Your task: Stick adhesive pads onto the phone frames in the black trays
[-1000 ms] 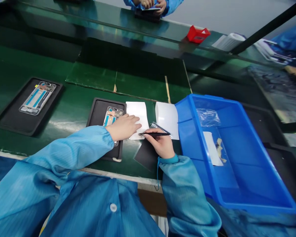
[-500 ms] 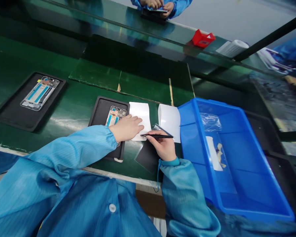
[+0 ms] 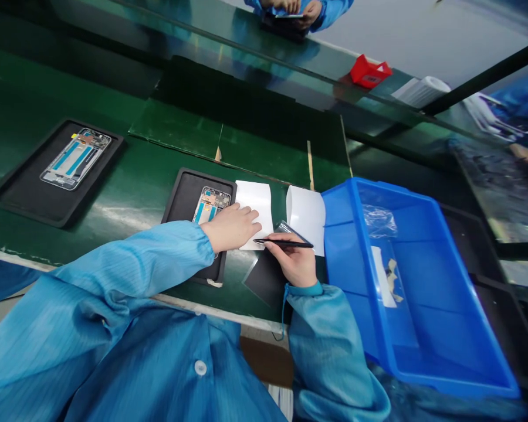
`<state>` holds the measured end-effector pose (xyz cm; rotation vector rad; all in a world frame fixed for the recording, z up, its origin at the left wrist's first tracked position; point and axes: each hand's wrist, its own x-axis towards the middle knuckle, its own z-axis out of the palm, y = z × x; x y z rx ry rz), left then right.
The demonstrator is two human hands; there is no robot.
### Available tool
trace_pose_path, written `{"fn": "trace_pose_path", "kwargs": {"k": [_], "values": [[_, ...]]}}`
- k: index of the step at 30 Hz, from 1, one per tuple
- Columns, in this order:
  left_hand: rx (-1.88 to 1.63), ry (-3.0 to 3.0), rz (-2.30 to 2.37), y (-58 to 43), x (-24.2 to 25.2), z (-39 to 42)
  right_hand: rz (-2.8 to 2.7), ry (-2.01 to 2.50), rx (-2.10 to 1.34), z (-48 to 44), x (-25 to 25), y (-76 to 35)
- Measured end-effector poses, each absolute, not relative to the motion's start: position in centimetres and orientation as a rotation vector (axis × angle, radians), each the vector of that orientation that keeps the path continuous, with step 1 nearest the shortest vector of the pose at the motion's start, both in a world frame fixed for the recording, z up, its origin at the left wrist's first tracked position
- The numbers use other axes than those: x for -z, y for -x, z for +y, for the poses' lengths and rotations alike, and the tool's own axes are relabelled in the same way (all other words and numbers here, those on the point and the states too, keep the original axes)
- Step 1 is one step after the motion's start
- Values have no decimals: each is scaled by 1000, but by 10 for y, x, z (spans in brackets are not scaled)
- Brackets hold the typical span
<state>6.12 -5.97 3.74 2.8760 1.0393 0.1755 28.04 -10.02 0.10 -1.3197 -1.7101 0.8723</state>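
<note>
My left hand [image 3: 232, 226] lies flat, fingers stretched, across the edge of a white paper sheet [image 3: 257, 196] and over part of an opened phone [image 3: 209, 199]. That phone rests in a black tray [image 3: 180, 199], its lower part hidden by my hand and sleeve. In my right hand [image 3: 295, 261] is a slim black pen-like tool [image 3: 286, 242], its tip pointing left at the paper's lower edge. A second white sheet [image 3: 307, 214], curled at its left side, lies beyond that hand. Beneath the wrist is a dark, clear-edged sheet [image 3: 264, 278].
A blue bin [image 3: 462, 328] with clear plastic and paper scraps stands on the right. Another black tray [image 3: 20, 187] with an opened phone [image 3: 77, 158] lies at left. Across the bench are a person's hands [image 3: 301, 12], a red box [image 3: 370, 72] and a white roll [image 3: 433, 89].
The whole view has shifted slightly, so the bench things appear a little further right. Both hands keep nearly the same pose over the paper.
</note>
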Motion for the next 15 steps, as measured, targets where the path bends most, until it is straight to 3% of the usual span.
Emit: {"fn": "trace_pose_path", "kwargs": {"k": [15], "values": [[-308, -2788, 1019, -58, -32, -55, -1447, 1271, -972, -101, -17, -281]]}}
